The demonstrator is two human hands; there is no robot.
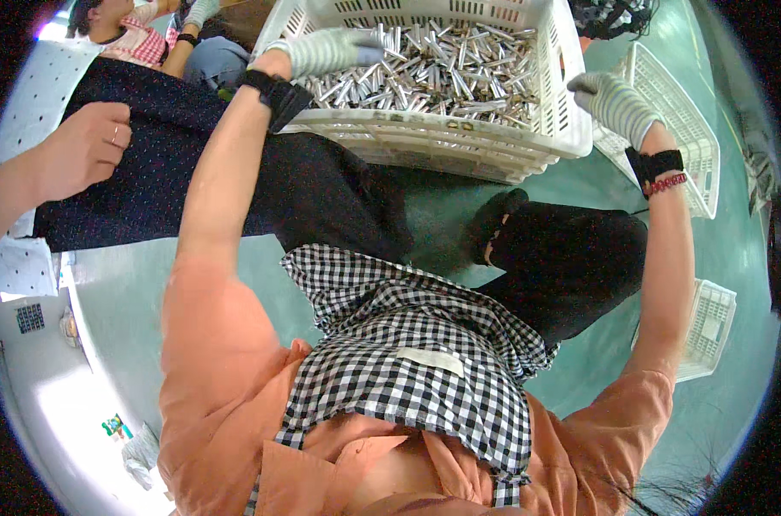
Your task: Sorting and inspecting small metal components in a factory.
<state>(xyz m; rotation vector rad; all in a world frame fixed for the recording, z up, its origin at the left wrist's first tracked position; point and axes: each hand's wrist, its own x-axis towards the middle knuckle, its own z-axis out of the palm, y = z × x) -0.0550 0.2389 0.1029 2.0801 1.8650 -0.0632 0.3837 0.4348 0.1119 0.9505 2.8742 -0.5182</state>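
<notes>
My left hand (330, 53), in a striped grey-and-white knit glove, stretches over the left side of a white plastic crate (442, 129). Its fingers lie straight and together, pointing right, just above a heap of short shiny metal tubes (459, 69). I cannot tell whether it touches them. My right hand (618, 105), gloved alike, is at the crate's right rim with its fingers extended left over the edge. Contact with the rim is hard to make out. Neither hand visibly holds a tube.
Another person's bare closed hand (89, 146) rests by dark speckled cloth (150, 155) on the left. A further person (141, 39) sits at the upper left. White crates (665, 120) stand on the green floor (184, 284) to the right. Dark-trousered legs lie below the big crate.
</notes>
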